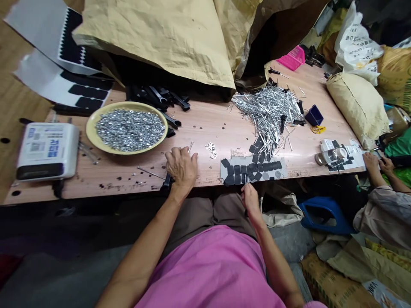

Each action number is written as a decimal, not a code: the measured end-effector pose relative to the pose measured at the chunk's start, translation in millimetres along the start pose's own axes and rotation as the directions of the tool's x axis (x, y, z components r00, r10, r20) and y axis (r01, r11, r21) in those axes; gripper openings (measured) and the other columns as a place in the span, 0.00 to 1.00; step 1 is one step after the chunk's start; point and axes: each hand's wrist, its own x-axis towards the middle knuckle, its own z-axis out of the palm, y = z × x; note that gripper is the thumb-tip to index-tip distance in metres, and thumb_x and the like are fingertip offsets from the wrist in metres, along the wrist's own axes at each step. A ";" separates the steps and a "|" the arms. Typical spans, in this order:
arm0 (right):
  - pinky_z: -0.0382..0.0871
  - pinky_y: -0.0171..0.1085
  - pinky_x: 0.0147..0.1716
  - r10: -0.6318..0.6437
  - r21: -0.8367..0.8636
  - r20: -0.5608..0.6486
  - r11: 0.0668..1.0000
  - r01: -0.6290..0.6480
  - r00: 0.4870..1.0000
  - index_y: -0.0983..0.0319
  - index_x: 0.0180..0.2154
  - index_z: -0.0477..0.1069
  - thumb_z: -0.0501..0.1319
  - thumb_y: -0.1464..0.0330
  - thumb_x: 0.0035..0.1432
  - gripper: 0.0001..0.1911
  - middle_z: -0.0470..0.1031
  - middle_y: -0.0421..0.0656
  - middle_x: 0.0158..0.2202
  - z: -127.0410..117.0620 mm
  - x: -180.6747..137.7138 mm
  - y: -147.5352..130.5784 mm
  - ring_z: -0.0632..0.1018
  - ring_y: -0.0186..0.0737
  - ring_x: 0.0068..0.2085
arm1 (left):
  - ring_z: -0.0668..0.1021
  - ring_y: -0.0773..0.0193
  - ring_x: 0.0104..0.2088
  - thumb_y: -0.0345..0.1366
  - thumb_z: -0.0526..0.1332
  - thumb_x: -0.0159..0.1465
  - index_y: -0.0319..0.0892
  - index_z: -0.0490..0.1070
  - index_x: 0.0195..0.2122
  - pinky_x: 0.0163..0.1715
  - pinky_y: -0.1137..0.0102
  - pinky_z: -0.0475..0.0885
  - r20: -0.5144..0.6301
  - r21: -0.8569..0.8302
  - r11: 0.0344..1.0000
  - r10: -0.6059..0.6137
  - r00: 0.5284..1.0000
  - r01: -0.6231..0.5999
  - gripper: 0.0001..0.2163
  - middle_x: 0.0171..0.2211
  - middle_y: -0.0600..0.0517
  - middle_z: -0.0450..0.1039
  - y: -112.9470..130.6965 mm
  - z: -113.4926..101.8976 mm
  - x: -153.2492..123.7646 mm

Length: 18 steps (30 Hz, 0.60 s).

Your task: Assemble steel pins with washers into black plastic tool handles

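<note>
My left hand (182,167) rests on the wooden table (208,128) near its front edge, fingers curled over a black part (166,181) and a thin metal pin (190,147). Just below the table edge my right hand (250,201) is closed in a pinch, under a grey sheet of black pads (253,169); what it holds is too small to name. A few small washers (211,149) lie between the hands. A yellow dish (95,119) full of silver washers sits to the left, and a heap of metal pins (268,107) to the right.
A white box (48,149) lies at the table's left end, black parts (160,98) behind the dish, a brown paper sack (167,38) at the back. Another person's hands (379,164) work at the right corner beside a blue cup (314,114) and pink basket (292,57).
</note>
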 end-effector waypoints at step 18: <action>0.66 0.36 0.28 0.070 -0.524 -0.230 0.831 -0.184 0.971 0.60 0.48 0.71 0.45 0.59 0.61 0.22 0.74 0.42 0.28 -98.3 -14.3 33.7 0.75 0.38 0.26 | 0.72 0.52 0.42 0.35 0.55 0.59 0.41 0.71 0.30 0.42 0.60 0.68 -0.048 -0.228 0.968 0.093 0.994 -0.102 0.06 0.35 0.44 0.70 11.9 -10.1 -4.6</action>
